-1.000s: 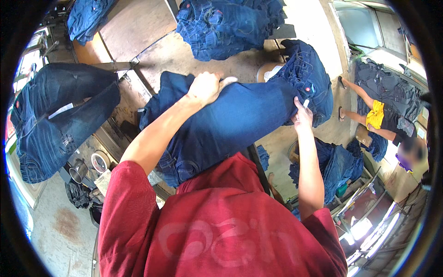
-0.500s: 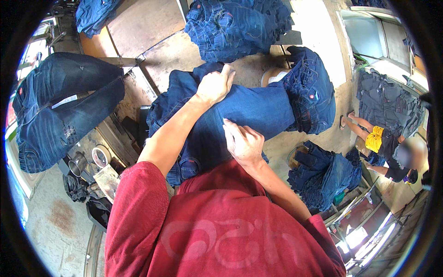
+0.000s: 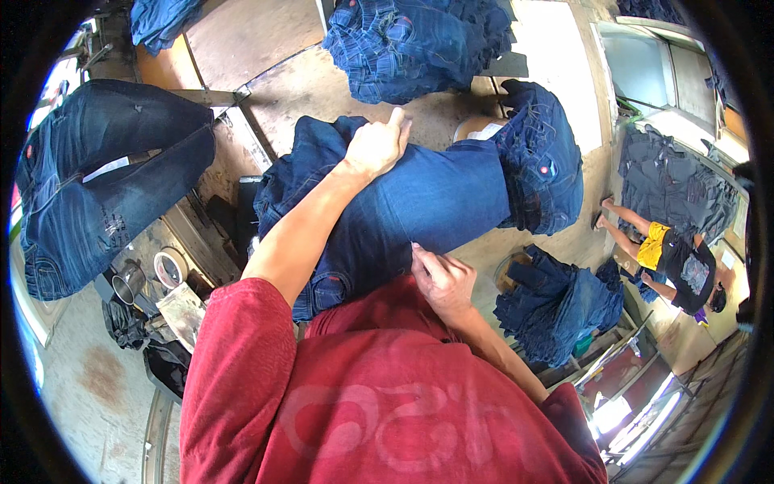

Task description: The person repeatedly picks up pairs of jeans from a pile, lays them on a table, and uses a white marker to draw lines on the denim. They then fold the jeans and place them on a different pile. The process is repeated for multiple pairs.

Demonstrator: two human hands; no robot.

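A pair of blue jeans (image 3: pixel 439 194) lies stretched across in front of me, its leg smooth and flat toward the right. My left hand (image 3: pixel 376 148) is closed on the far edge of that leg, thumb up. At the near edge, close to my shirt, my right hand (image 3: pixel 443 282) pinches the denim between thumb and fingers. Bunched dark denim (image 3: pixel 294 181) lies beneath and to the left of my left forearm. The right end of the leg meets a bundle of jeans (image 3: pixel 544 157) with loose threads.
Another pair of jeans (image 3: pixel 105 177) hangs at the left, above a metal cup (image 3: pixel 129 282) and a tape roll (image 3: pixel 170 267). Piles of jeans stand at the far side (image 3: pixel 415 48) and lower right (image 3: pixel 556 306). A person (image 3: pixel 681 258) in yellow shorts is at the right, near dark garments (image 3: pixel 673 181).
My right hand has moved toward me and slightly right, from the top of the leg to its near edge. My left hand stays at the far edge. The person at right has shifted posture.
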